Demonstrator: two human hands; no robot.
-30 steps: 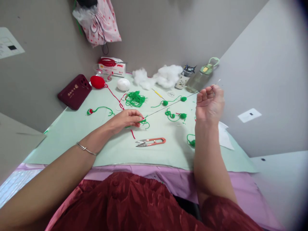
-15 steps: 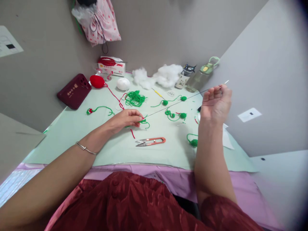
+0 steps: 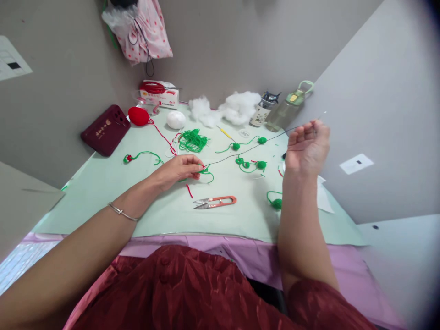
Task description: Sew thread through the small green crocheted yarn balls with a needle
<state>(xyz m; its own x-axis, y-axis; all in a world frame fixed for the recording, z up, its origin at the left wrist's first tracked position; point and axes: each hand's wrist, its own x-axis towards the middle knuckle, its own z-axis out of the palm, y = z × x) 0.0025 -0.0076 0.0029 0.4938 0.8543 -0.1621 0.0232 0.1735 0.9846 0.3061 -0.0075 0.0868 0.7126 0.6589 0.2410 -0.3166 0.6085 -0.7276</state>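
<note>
My left hand [image 3: 184, 169] is closed on a small green and red crocheted piece [image 3: 205, 170], most of it hidden by the fingers. From that piece a dark thread [image 3: 245, 151] runs up to the right with a slight sag. My right hand [image 3: 309, 146] is raised over the table's right side, its fingers pinched on a sewing needle [image 3: 323, 114] whose thin tip shows above them. Orange-handled thread snips [image 3: 215, 202] lie in front of the left hand, beside a short red yarn scrap [image 3: 189, 191].
Green yarn [image 3: 193, 140], a red yarn ball [image 3: 139, 116], a white ball [image 3: 176, 120] and white stuffing [image 3: 239, 107] lie at the back. Small green crocheted balls [image 3: 261, 165] are scattered on the right. A phone [image 3: 106, 130], a pen cup [image 3: 261, 112] and a bottle [image 3: 287, 110] stand around.
The thread has gone from taut and straight to slightly slack. My right hand has shifted very slightly left; my left hand stays in place.
</note>
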